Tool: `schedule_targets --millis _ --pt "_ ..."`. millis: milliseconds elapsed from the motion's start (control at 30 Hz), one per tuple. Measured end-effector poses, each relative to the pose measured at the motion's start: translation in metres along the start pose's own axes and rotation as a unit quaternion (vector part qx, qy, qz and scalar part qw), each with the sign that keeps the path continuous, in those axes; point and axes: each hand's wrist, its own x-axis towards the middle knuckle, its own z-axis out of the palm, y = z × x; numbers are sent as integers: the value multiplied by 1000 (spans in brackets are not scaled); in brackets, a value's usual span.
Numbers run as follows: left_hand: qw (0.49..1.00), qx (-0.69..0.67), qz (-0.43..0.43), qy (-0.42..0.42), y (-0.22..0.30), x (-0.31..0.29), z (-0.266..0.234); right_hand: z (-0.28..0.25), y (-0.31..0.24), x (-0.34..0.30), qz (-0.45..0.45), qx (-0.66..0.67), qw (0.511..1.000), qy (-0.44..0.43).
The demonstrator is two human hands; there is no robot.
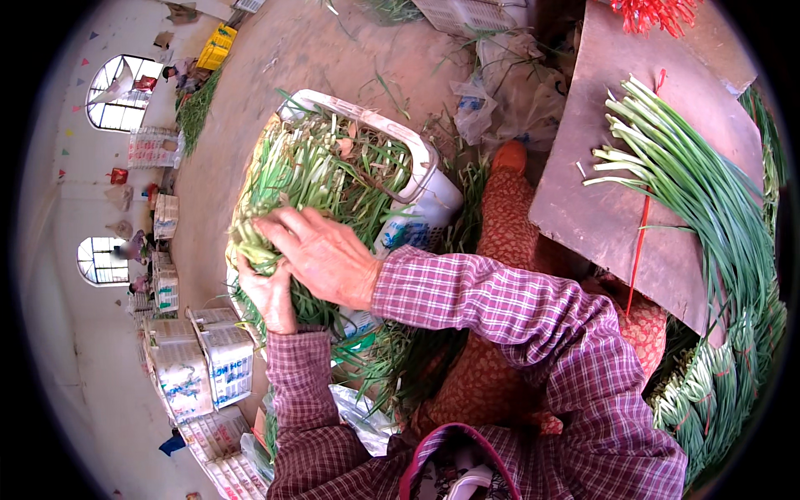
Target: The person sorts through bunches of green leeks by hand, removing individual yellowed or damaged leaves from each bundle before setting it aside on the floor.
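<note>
1. Green stalks [254, 247], gathered in a small bunch with pale ends, are in the person's two hands, above the left part of a white crate [375, 123].
2. The left hand [268, 293] is below the bunch, its grip clamped on the stalks, the thumb side turned upward.
3. The right hand [323, 257] reaches across from the right, its bent fingers lying over the bunch and touching it; whether this grip is fully closed on the stalks, one cannot tell.
4. The crate is heaped with loose greens [333, 162], some bright and pale-stemmed, others with brownish, dry-looking bits among them.
5. To the right, a flat worktop [575, 200] carries a larger bundle [708, 187] of long green stalks, the white ends toward the upper left and the leaves hanging past the edge.
6. A red tie [642, 242] runs beneath that bundle and over the worktop's near edge; a cluster of red strips [658, 12] lies at the top.
7. Tied bundles [708, 396] are piled at the lower right, beside the worktop.
8. The person wears plaid sleeves [467, 287], red patterned trousers [507, 208] and an orange shoe [509, 156].
9. Clear plastic bags [525, 100] lie on the floor [250, 104] beyond the shoe, and stacked crates [179, 367] stand at the left.
</note>
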Motion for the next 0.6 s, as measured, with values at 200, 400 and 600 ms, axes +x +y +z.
schedule_targets --millis 200,400,600 --pt "994 -47 -96 -7 26 -4 -16 -3 33 1 40 64 997 23" --pt "989 -42 -103 -98 23 7 -25 -2 37 8 16 73 997 -14" --pt "963 -40 -123 -234 21 17 -33 13 40 22 86 98 981 -143"
